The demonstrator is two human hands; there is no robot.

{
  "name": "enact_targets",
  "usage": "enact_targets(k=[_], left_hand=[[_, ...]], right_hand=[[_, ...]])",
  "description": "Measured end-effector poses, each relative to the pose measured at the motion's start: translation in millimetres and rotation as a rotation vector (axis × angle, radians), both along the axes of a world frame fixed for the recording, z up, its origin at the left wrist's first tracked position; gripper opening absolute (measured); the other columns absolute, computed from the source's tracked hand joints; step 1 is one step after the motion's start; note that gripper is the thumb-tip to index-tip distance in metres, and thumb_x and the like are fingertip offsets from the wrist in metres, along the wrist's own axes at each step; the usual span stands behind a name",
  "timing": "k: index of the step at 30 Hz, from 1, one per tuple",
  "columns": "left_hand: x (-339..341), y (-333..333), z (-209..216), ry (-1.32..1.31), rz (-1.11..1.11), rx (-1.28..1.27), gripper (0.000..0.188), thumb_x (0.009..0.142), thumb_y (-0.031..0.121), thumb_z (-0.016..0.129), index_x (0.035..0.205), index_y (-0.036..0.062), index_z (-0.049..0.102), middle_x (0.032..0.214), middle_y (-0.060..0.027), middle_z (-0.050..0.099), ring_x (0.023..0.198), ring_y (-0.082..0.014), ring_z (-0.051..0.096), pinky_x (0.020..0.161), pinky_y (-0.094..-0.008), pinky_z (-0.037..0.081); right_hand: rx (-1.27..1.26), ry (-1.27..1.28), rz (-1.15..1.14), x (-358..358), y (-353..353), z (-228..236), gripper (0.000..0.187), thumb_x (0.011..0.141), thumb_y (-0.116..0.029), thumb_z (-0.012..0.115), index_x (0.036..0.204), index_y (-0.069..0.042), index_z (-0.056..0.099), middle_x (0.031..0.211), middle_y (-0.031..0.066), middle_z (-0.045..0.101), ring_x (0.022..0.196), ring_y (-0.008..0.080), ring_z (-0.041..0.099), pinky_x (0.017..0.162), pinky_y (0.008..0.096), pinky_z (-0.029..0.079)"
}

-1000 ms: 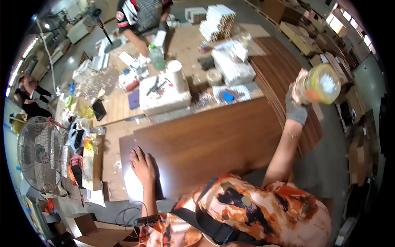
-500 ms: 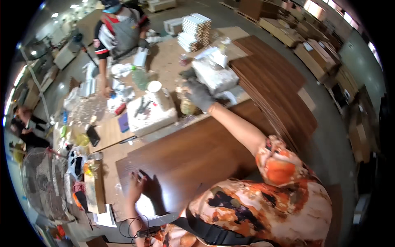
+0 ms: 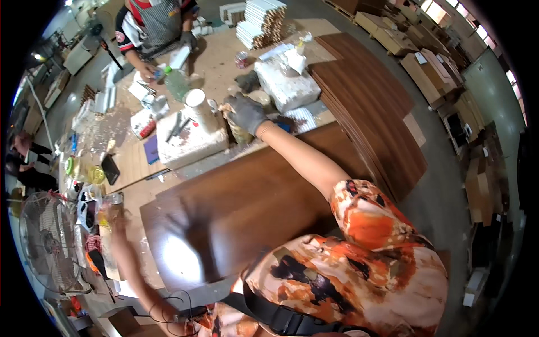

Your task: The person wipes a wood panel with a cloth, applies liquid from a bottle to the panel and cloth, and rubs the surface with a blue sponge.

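My right hand (image 3: 247, 114), in a grey glove, reaches over the far edge of the brown wood panel (image 3: 241, 219). Its fingers close on a small tan crumpled piece (image 3: 225, 108), above an open jar (image 3: 240, 135). A dark grey crumpled cloth or glove (image 3: 247, 81) lies just beyond. My left hand (image 3: 116, 220) is bare and smeared by motion, left of the panel beside a clear plastic container (image 3: 111, 205) with something yellow in it. Whether it touches the container cannot be made out.
A white foam block (image 3: 191, 147) bears a white cup (image 3: 196, 101) and dark tools; another foam block (image 3: 287, 84) stands right. Brown boards (image 3: 365, 106) are stacked at the right. A co-worker (image 3: 157, 31) handles things across the table. A fan (image 3: 50, 244) stands left.
My left hand has moved left, off the panel to the container. My right hand has come left to the jar with the tan piece. The view has shifted somewhat.
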State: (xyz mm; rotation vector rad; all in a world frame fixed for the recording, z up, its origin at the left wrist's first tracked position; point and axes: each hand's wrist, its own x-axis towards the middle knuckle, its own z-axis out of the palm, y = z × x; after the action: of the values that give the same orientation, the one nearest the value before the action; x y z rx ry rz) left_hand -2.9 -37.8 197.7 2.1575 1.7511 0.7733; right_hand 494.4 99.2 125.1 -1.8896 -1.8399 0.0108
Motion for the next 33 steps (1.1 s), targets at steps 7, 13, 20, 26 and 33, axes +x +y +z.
enact_targets(k=[7, 13, 20, 26, 33], left_hand=[[64, -69, -17, -0.356, -0.206, -0.346, 0.101, 0.099, 0.02, 0.07, 0.169, 0.0201, -0.003, 0.165, -0.0222, 0.037, 0.14, -0.0438, 0.053, 0.114, -0.0484, 0.046], [44, -91, -54, -0.187, -0.354, -0.74, 0.116, 0.086, 0.033, 0.085, 0.168, 0.0099, 0.005, 0.174, -0.0216, 0.012, 0.161, -0.0376, 0.009, 0.128, -0.043, 0.017], [-41, -76, 100, -0.455, -0.232, 0.244, 0.095, 0.091, 0.024, 0.079, 0.166, 0.0092, 0.024, 0.17, -0.0165, 0.03, 0.156, -0.029, 0.03, 0.124, -0.0408, 0.03], [-24, -19, 25, -0.282, -0.076, 0.207, 0.085, 0.095, 0.022, 0.074, 0.164, 0.0074, 0.028, 0.168, -0.0182, 0.034, 0.154, -0.0316, 0.034, 0.123, -0.041, 0.032], [5, -22, -147, -0.233, -0.072, -0.141, 0.073, 0.1, 0.021, 0.069, 0.162, 0.0053, 0.033, 0.165, -0.0201, 0.039, 0.151, -0.0347, 0.04, 0.121, -0.0411, 0.035]], right_hand=[[0.254, 0.488, 0.252, 23, -42, 46, 0.026, 0.101, -0.015, 0.065, 0.125, -0.005, 0.059, 0.121, 0.0098, 0.072, 0.108, 0.0177, 0.07, 0.093, 0.033, 0.056], [0.135, 1.0, 0.376, 56, -112, -1, 0.019, 0.105, -0.012, 0.062, 0.121, -0.004, 0.061, 0.118, 0.0089, 0.071, 0.102, 0.0179, 0.07, 0.096, 0.0331, 0.057], [-0.048, 0.343, 0.148, -38, -189, -49, 0.033, 0.095, -0.027, 0.071, 0.124, -0.011, 0.069, 0.125, 0.0151, 0.068, 0.121, 0.0341, 0.062, 0.106, 0.0436, 0.048], [-0.042, -0.074, -0.119, -10, -183, -111, 0.038, 0.1, -0.026, 0.059, 0.136, -0.013, 0.064, 0.139, 0.0139, 0.06, 0.13, 0.0318, 0.057, 0.111, 0.0415, 0.045], [-0.362, -0.887, -0.603, 134, -175, -98, 0.036, 0.102, -0.027, 0.048, 0.132, -0.01, 0.059, 0.137, 0.0097, 0.056, 0.13, 0.0265, 0.051, 0.107, 0.0513, 0.043]])
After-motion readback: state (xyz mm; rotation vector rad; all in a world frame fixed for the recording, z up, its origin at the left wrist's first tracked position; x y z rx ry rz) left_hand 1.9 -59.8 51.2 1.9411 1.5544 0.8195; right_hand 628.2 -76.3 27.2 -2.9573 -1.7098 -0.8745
